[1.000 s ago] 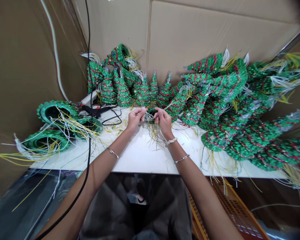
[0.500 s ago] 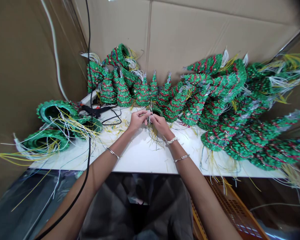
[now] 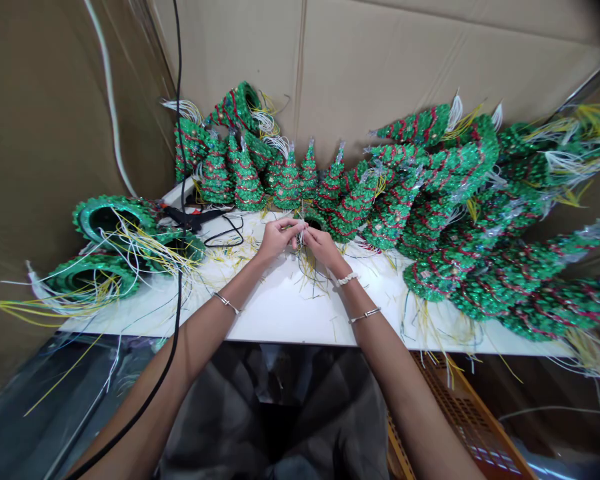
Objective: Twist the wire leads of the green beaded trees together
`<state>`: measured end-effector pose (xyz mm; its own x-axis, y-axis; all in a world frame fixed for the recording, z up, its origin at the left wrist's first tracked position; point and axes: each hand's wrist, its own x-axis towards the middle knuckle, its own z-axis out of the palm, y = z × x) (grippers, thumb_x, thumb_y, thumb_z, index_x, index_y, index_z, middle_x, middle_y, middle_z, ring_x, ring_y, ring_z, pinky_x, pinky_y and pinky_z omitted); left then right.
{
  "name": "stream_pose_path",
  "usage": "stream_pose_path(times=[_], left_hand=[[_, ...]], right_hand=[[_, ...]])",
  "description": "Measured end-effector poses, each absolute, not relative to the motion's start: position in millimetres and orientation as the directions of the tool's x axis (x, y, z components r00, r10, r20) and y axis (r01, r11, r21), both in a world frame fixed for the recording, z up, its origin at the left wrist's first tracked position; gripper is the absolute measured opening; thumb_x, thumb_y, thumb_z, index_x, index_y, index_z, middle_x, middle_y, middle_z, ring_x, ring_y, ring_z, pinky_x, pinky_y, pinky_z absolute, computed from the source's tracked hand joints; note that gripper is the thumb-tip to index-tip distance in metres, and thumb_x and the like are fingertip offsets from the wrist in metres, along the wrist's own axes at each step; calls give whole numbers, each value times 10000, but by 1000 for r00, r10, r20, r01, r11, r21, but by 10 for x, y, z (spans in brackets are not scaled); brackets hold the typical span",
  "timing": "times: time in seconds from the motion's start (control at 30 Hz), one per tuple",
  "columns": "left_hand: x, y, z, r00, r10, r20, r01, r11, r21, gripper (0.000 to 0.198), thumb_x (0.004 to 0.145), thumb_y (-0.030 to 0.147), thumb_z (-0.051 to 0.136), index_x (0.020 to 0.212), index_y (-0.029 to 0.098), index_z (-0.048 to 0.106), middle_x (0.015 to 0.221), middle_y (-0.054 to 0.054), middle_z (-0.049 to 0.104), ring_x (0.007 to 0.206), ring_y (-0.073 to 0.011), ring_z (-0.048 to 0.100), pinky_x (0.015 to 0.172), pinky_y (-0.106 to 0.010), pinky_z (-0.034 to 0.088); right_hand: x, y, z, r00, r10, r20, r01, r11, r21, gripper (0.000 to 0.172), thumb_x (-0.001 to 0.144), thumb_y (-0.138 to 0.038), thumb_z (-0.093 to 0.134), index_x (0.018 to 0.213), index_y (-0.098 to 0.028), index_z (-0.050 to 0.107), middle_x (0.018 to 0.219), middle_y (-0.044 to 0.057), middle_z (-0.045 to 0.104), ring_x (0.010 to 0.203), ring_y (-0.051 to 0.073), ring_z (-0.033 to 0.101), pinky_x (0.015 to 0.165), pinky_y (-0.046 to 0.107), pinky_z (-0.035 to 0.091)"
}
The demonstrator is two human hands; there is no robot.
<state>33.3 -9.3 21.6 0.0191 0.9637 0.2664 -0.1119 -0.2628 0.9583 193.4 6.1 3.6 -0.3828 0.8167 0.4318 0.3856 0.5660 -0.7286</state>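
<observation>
At the middle of the white table (image 3: 280,317), my left hand (image 3: 279,238) pinches thin white wires (image 3: 301,236) between thumb and fingertips. My right hand (image 3: 322,244) grips the same wires from the other side, its fingertips almost meeting those of the left. Just behind the hands lies a small green tinsel Christmas tree (image 3: 316,217), its hollow base turned toward me and partly hidden by my fingers. Exactly how the wires run between the fingers is too small to make out. Loose yellow and dark wire clippings are scattered beneath and around both hands.
Several green tinsel trees (image 3: 247,183) stand along the back, and more are piled at right (image 3: 480,247). Hollow trees with trailing wires (image 3: 105,220) lie at left. A black-handled tool (image 3: 193,217) rests beside them. A black cable (image 3: 179,293) hangs over my left arm. An orange crate (image 3: 460,407) sits below.
Both hands stay at the same spot, with the fingertips shifted slightly on the white wires. The whole view has tilted a little.
</observation>
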Motion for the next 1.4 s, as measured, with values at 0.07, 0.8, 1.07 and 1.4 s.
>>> stream_pose_path(times=[0.07, 0.8, 1.07, 1.4], left_hand=[[331, -90, 215, 9, 963, 270, -115, -268, 957, 433, 651, 524, 837, 843, 143, 762, 548, -12, 632, 410, -96, 506, 409, -233, 293], [329, -94, 255, -64, 960, 274, -131, -280, 951, 410, 653, 518, 843, 793, 144, 745, 601, -8, 636, 392, -62, 419, 408, -236, 276], [316, -68, 208, -67, 973, 222, -201, -231, 952, 428, 649, 524, 851, 838, 152, 758, 507, 22, 553, 417, -76, 443, 413, -232, 263], [300, -99, 214, -85, 979, 188, -229, -203, 952, 448, 662, 548, 840, 862, 158, 746, 486, 39, 526, 416, -63, 423, 390, -214, 229]], right_hand=[[1926, 36, 57, -375, 825, 424, 383, 554, -739, 434, 981, -524, 407, 703, -204, 498, 650, -14, 512, 621, 138, 437, 619, 268, 313], [1780, -108, 110, -35, 906, 422, 116, 423, -899, 383, 961, -584, 481, 918, -217, 583, 670, -30, 561, 518, 110, 453, 527, 249, 379], [1772, -96, 138, -19, 919, 393, 40, 393, -918, 393, 871, -589, 615, 946, -206, 665, 626, -24, 510, 516, 120, 422, 479, 271, 350], [1756, -168, 162, -96, 908, 408, 93, 416, -904, 332, 885, -442, 608, 1084, -212, 743, 577, -39, 431, 506, 117, 351, 495, 273, 326]])
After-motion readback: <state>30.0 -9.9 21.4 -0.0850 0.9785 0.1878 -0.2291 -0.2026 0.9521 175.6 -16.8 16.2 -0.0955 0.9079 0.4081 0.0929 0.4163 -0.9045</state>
